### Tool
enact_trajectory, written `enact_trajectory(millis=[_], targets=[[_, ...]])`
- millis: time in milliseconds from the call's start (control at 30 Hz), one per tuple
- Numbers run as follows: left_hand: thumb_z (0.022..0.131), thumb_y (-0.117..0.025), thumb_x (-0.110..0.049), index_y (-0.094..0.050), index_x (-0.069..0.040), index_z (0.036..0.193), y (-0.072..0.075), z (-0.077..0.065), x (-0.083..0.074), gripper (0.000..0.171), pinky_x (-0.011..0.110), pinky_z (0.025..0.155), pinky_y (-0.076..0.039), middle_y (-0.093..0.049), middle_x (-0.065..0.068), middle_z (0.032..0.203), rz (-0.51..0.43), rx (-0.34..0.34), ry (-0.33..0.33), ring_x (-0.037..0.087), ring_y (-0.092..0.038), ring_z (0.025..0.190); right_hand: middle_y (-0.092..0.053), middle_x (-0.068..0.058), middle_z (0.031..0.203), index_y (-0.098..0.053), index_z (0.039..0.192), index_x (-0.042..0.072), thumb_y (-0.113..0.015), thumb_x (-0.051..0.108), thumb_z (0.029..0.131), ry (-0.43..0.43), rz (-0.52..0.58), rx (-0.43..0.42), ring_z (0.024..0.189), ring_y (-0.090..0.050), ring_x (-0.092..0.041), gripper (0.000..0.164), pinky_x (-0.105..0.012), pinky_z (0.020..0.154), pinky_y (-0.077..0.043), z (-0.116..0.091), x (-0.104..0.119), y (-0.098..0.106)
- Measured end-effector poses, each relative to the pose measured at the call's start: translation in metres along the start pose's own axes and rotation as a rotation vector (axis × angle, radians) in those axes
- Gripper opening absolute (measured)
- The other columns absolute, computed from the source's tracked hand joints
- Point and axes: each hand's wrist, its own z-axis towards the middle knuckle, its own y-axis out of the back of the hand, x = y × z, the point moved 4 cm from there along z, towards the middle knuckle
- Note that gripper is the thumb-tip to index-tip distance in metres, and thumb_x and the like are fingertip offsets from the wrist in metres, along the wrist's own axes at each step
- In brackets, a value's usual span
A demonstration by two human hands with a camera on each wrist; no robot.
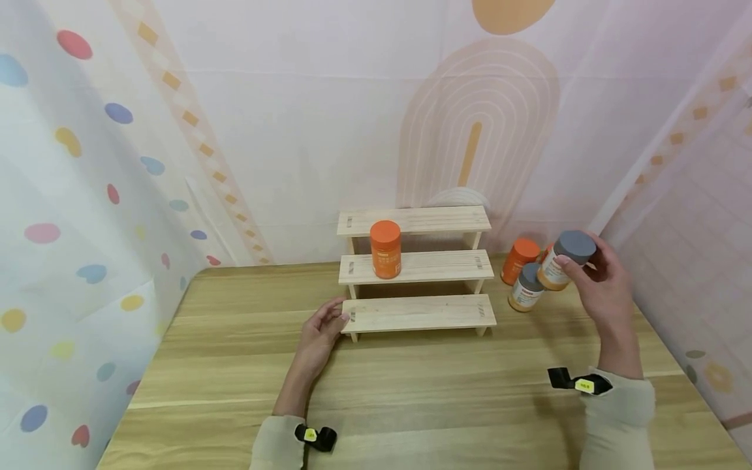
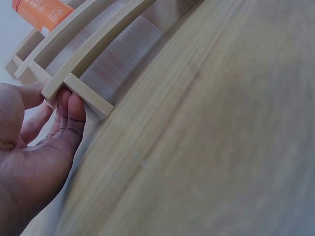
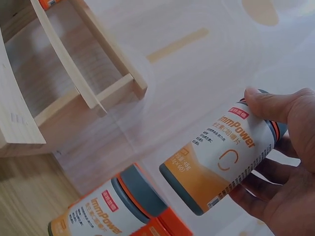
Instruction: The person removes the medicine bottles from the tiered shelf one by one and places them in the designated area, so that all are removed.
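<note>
My right hand grips a grey-lidded ImmPower supplement bottle near its lid, held above the other bottles. Beneath it stand another grey-lidded bottle and an orange bottle, with a further orange one mostly hidden behind. With thumb above and fingers below, my left hand pinches the left end of the lowest step of a three-tier wooden shelf; the left wrist view shows the fingers under the board. On the middle step, left of centre, an orange bottle stands upright.
The shelf stands at the back of a wood-grain table. Behind it hangs a pale patterned cloth, which also closes in both sides. A black strap with a yellow tag is on each wrist.
</note>
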Motion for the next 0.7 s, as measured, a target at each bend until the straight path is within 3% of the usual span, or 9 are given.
enact_trajectory(millis=[700], targets=[[0.102,-0.062,-0.008,-0.053,-0.008,0.146,0.0,0.0,0.0,0.045,0.016,0.079,-0.053,-0.057,0.004,0.114,0.023,-0.005,0.009,0.008,-0.059,0.096,-0.058,0.023,0.115,-0.057,0.147,0.021,-0.076,0.007,0.092,-0.102,-0.004,-0.045,0.107,-0.054,0.002,0.06,-0.005,0.084,-0.043,0.002,-0.024,0.026]])
